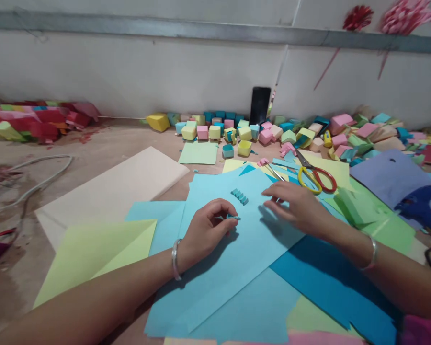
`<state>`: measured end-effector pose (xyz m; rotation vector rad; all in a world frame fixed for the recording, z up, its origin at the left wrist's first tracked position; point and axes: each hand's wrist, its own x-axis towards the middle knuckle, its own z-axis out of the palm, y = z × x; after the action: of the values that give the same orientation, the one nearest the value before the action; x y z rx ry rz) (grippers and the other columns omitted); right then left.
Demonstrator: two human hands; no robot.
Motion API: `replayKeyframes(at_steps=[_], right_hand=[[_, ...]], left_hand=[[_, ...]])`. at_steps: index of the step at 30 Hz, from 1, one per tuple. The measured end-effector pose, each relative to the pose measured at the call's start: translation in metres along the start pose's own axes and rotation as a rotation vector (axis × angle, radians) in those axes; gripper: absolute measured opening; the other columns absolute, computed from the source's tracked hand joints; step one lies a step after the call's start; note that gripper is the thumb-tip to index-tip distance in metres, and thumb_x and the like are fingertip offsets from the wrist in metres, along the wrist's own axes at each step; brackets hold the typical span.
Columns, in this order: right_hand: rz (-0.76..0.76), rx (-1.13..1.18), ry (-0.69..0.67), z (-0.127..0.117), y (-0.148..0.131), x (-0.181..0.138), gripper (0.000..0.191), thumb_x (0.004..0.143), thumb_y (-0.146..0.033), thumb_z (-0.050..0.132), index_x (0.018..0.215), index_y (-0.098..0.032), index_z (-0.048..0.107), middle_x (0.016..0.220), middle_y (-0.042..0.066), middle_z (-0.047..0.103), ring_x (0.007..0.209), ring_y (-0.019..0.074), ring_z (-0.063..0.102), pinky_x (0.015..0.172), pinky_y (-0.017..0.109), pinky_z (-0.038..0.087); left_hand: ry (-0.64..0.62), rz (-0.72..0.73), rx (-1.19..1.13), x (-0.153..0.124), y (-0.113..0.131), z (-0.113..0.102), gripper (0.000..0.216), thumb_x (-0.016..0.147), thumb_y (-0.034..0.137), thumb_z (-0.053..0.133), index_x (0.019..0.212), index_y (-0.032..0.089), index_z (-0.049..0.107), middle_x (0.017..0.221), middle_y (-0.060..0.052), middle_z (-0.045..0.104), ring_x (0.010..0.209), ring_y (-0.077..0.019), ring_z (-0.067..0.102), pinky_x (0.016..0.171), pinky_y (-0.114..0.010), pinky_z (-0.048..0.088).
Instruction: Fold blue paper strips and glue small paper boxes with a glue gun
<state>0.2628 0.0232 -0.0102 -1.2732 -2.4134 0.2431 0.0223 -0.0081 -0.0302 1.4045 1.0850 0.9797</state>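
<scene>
Dim-to-medium, greyish indoor light, apparently from overhead. Light blue sheet [208,299] evenly lit, takes soft shadows from left grip [210,227] and right grip [294,203]; darker shade on dark blue paper [319,268] right of the sheet. Small glints on bangles [175,259]. Blue scrap [233,217] in left grip too soft for detail. Red paper pieces [46,122] far left of the sheet and glue gun [422,203] far right: smeared, wide-angle stretch. Metal rail [201,32] beyond the sheet bows.

The left hand [211,226] pinches a blue paper piece [238,219].
</scene>
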Motion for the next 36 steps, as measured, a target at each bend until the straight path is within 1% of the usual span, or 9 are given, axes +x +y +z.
replayKeyframes(at_steps=[2,5,9,15,19,23,25,30,36], right_hand=[[-0.121,0.203,0.019,0.008,-0.02,-0.006,0.018,0.092,-0.026,0.056,0.104,-0.016,0.065,0.095,0.009,0.068,0.08,0.0153,0.063,0.073,0.028,0.05],[-0.219,0.317,0.083,0.02,-0.036,-0.014,0.017,0.091,-0.027,0.059,0.102,-0.016,0.063,0.091,0.008,0.067,0.081,0.0156,0.061,0.071,0.028,0.051],[-0.272,0.39,0.104,0.03,-0.038,-0.016,0.011,0.092,-0.027,0.058,0.094,-0.017,0.063,0.085,0.006,0.067,0.08,0.015,0.061,0.068,0.027,0.05],[-0.286,0.411,0.133,0.035,-0.036,-0.017,0.009,0.092,-0.02,0.055,0.092,-0.016,0.063,0.082,0.005,0.068,0.079,0.0142,0.062,0.068,0.026,0.05],[-0.333,0.218,0.229,0.034,-0.035,-0.02,0.01,0.09,-0.017,0.054,0.091,-0.017,0.064,0.083,0.006,0.068,0.077,0.0152,0.061,0.068,0.027,0.05],[-0.555,-0.131,0.381,0.026,-0.034,-0.022,0.015,0.089,-0.011,0.053,0.096,-0.014,0.065,0.078,0.009,0.065,0.074,0.019,0.06,0.063,0.032,0.047],[-0.638,-0.218,0.386,0.023,-0.034,-0.022,0.015,0.089,-0.011,0.051,0.095,-0.014,0.065,0.077,0.009,0.064,0.074,0.0201,0.059,0.062,0.034,0.046],[-0.643,-0.192,0.248,0.025,-0.032,-0.023,0.015,0.091,-0.013,0.049,0.094,-0.018,0.064,0.086,0.008,0.064,0.081,0.0196,0.06,0.065,0.034,0.046],[-0.613,-0.12,0.247,0.03,-0.032,-0.021,0.013,0.092,-0.014,0.051,0.092,-0.018,0.064,0.093,0.009,0.065,0.087,0.019,0.059,0.069,0.034,0.043]], left_hand=[[-0.007,0.125,0.153,-0.003,-0.001,0.001,0.003,0.078,0.015,0.069,0.078,0.017,0.066,0.085,-0.003,0.064,0.068,-0.0118,0.058,0.06,-0.022,0.048],[-0.052,0.208,0.256,-0.006,-0.001,0.002,0.006,0.078,0.016,0.071,0.084,0.018,0.068,0.083,-0.003,0.068,0.071,-0.0124,0.06,0.065,-0.022,0.047],[-0.053,0.194,0.234,-0.008,0.0,0.005,0.016,0.075,0.018,0.075,0.09,0.019,0.069,0.082,-0.003,0.07,0.069,-0.0129,0.061,0.066,-0.023,0.048],[-0.065,0.168,0.207,-0.007,0.0,0.005,0.017,0.073,0.021,0.078,0.088,0.019,0.07,0.081,-0.003,0.07,0.068,-0.013,0.061,0.065,-0.023,0.049],[-0.06,0.049,0.071,-0.006,-0.002,0.005,0.024,0.066,0.018,0.082,0.087,0.017,0.069,0.079,-0.003,0.069,0.065,-0.0127,0.061,0.063,-0.023,0.05],[-0.111,-0.177,-0.207,-0.003,0.002,0.007,0.025,0.069,0.02,0.079,0.089,0.014,0.065,0.067,-0.001,0.067,0.054,-0.0116,0.061,0.055,-0.023,0.051],[-0.108,-0.273,-0.286,-0.002,0.005,0.008,0.021,0.072,0.021,0.076,0.087,0.013,0.063,0.064,-0.002,0.068,0.053,-0.0121,0.062,0.054,-0.023,0.052],[-0.056,-0.379,-0.392,-0.002,0.007,0.01,0.019,0.068,0.016,0.079,0.08,0.012,0.065,0.062,-0.002,0.069,0.052,-0.0117,0.064,0.052,-0.021,0.051],[-0.06,-0.335,-0.344,-0.002,0.006,0.008,0.01,0.068,0.014,0.079,0.075,0.01,0.072,0.06,-0.004,0.069,0.052,-0.0116,0.063,0.053,-0.021,0.052]])
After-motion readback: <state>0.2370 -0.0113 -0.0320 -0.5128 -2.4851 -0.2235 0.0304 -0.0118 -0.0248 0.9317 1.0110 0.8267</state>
